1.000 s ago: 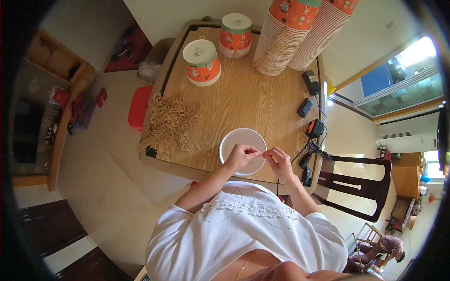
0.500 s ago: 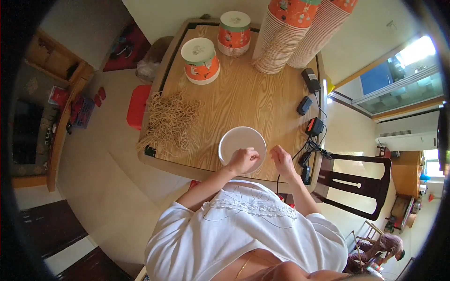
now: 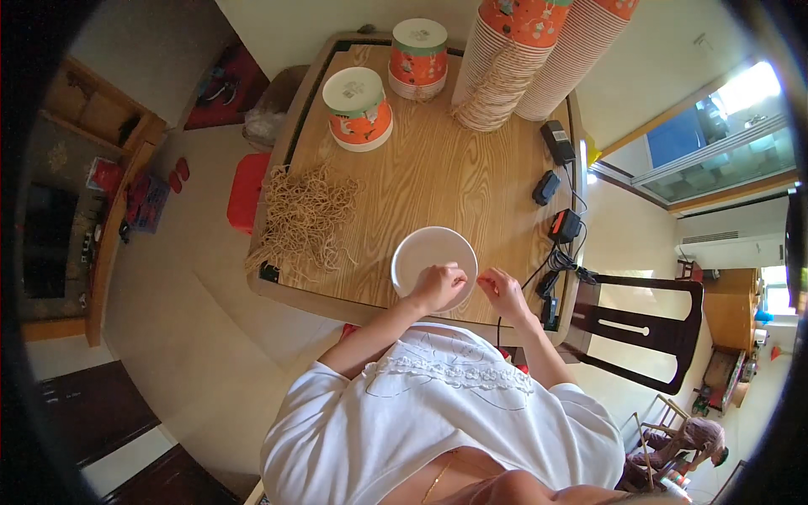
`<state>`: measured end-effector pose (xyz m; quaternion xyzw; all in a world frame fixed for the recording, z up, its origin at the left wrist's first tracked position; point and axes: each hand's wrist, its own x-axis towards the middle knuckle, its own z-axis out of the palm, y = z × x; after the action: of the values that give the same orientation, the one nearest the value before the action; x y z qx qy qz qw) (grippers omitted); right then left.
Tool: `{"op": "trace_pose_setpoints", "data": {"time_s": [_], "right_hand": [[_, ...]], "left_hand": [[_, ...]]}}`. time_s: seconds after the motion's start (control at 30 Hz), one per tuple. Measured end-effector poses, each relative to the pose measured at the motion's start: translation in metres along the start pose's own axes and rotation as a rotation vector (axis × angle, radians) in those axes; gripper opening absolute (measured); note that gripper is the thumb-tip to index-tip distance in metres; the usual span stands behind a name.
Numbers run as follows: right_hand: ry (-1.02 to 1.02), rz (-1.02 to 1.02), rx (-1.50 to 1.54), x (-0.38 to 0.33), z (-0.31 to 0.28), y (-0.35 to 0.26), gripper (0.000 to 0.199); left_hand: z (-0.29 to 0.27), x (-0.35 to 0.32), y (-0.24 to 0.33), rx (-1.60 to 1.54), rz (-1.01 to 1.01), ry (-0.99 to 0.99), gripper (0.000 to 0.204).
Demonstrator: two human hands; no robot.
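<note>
Clock positions are taking the tub as centre, with twelve pointing away from the person. At ten o'clock, a loose, tangled heap of thin tan cord [image 3: 307,220] is lying on the wood-grain rectangular table [image 3: 459,181]. The strands are appearing light, soft and prone to snagging; a single end is probably offering the best hold, since gripping mid-heap would be drawing several along. At eleven o'clock, an orange-and-green upturned round paper tub [image 3: 360,126] is standing on its rim.

At the centre, near the table's front edge, a white round open-topped tub [image 3: 418,251], seemingly of paper, is standing with its mouth up. It is probably being light and easily tipped, its wall yielding under a hard pinch; the rim is likely giving the firmest hold.

At about five o'clock, the left hand [image 3: 439,286] is hovering across the tub's mouth, fingers curled in. At four o'clock, the right hand [image 3: 503,295] is staying just beside the rim, fingertips bunched together. No gap is showing in either grasp; whether a strand is lying inside, or either hand is touching the tub, one cannot be telling.
</note>
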<state>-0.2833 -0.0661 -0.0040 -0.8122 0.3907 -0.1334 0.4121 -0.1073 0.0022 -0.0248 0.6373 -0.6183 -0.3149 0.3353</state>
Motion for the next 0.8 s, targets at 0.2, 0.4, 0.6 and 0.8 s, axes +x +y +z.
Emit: {"op": "trace_pose_setpoints", "data": {"time_s": [0.2,0.4,0.6,0.8], "right_hand": [[0.004,-0.014,0.007,-0.001,0.004,0.004,0.007],[-0.055,0.001,0.046,-0.001,0.002,-0.003,0.011],[-0.028,-0.019,0.079,0.0,0.012,0.011,0.014],[-0.019,0.006,0.062,0.009,0.001,-0.003,0.007]], "left_hand": [[0.0,0.001,0.0,0.025,0.008,-0.039,0.01],[0.005,0.001,-0.003,0.034,0.016,-0.046,0.01],[0.006,0.003,0.001,0.048,-0.01,-0.016,0.011],[-0.018,0.018,0.015,0.34,0.207,0.032,0.032]]}}
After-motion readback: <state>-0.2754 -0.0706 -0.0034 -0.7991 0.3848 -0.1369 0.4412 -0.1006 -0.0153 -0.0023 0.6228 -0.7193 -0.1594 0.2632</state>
